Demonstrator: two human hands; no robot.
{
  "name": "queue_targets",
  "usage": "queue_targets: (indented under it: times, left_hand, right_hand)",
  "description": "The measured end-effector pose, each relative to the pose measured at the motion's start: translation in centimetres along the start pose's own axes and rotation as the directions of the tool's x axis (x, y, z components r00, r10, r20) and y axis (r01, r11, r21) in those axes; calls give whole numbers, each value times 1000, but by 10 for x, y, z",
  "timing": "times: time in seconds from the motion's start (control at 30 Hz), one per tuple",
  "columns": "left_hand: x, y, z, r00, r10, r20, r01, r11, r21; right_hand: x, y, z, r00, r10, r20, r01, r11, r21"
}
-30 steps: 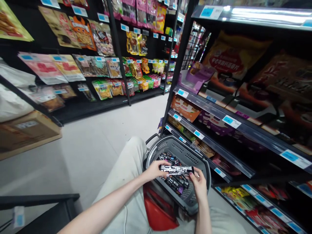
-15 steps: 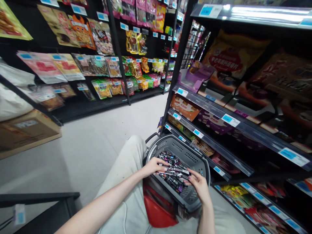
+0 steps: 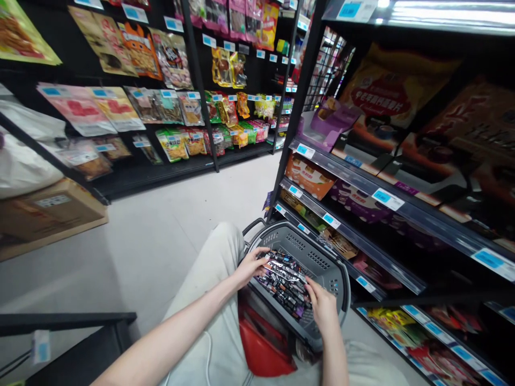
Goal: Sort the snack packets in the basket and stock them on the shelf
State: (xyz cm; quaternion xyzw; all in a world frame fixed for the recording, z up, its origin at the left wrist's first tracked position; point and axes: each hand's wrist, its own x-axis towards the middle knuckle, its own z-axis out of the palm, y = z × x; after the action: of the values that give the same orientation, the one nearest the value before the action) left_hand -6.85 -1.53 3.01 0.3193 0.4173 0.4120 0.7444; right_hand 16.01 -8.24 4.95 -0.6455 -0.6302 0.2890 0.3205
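A dark grey shopping basket stands between my knees, with several slim black-and-silver packets heaped in it. Over the heap, one shiny slim packet stretches between my two hands. My left hand pinches its left end near the basket's left side. The other end is between the thumb and fingers of my right hand. The held packet lies low against the others, so its outline partly blends with them.
A shelf unit with boxed and bagged snacks rises close on the right. Snack bags hang on a black rack across the aisle. A cardboard box is at left, and something red sits below the basket.
Both hands have lowered the slim packet from above the basket down to the heap, tilting its right end downward. The view has shifted slightly.
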Motion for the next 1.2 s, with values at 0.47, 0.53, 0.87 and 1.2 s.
queue_targets:
  times: [0.47,0.53,0.87,1.2]
  left_hand:
    - [1,-3,-3,992,-101,76,98,995,35]
    - [2,-4,-4,993,-91,70,88,995,39]
    - [7,-4,-7,994,-103,-46,107,990,90]
    - [4,-1,-5,997,-72,-20,73,992,103]
  right_hand:
    - [-1,-6,7,954,-275,119,293,767,-571]
    - [-2,-7,7,957,-251,144,287,768,-573]
    - [4,-3,21,973,-134,186,227,675,-702]
    - [2,1,20,973,-196,120,220,643,-734]
